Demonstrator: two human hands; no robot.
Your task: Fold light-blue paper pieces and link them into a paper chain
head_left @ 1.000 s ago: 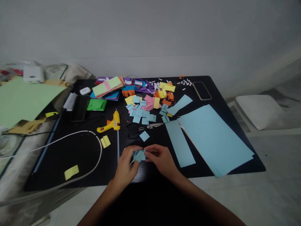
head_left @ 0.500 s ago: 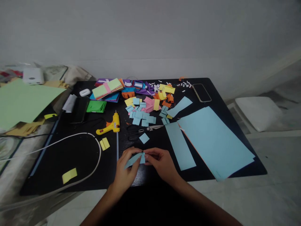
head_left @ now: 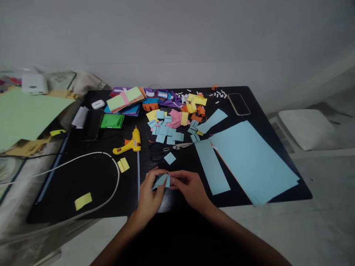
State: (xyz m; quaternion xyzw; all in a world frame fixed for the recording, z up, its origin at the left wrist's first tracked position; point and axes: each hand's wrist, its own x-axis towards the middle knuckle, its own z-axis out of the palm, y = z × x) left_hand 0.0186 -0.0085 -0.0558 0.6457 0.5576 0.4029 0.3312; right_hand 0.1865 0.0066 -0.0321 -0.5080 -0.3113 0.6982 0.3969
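Observation:
Between my two hands, close to the table's front edge, is a strip of light blue paper [head_left: 161, 181] that bends upward. My left hand [head_left: 151, 190] pinches it from the left, thumb in front and fingers behind. At its right end, my right hand [head_left: 189, 186] has thumb and forefinger closed on the edge. Just beyond my hands lies a small blue paper square [head_left: 170, 158]. Behind that are scissors [head_left: 182, 146] with dark handles, and a pile of folded blue paper pieces [head_left: 165, 132].
A yellow glue gun [head_left: 130, 142] lies left of the scissors. Big blue sheets [head_left: 253, 162] and a cut blue strip [head_left: 213, 168] cover the right side. A white cable [head_left: 118, 177] loops over the left. A phone [head_left: 239, 104] rests at the back right.
The blue strip between my hands now curves up more and shows less of its length. Both hands stay closed on it. The whole view has shifted slightly.

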